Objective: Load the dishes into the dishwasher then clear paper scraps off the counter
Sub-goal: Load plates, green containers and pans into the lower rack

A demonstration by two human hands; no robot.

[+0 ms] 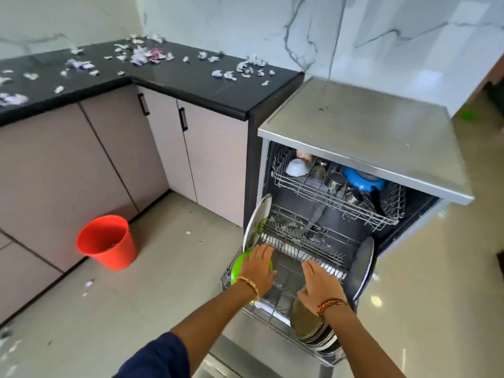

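The dishwasher (362, 137) stands open with its lower rack (305, 249) pulled out over the door. My left hand (257, 270) lies with straight fingers on a green plate (237, 264) standing at the rack's left side, just in front of a white patterned plate (257, 222). My right hand (321, 285) rests flat on brownish dishes (305, 320) stacked upright at the rack's near end. A dark plate (362, 266) stands at the right side. The upper rack (335, 192) holds a white bowl (297, 167), steel cups and a blue pot (364, 179).
Many paper scraps (141, 55) lie scattered over the black L-shaped counter (191, 83) at the back left. An orange bucket (107, 242) stands on the tiled floor by the cabinets, with a few scraps near it on the floor.
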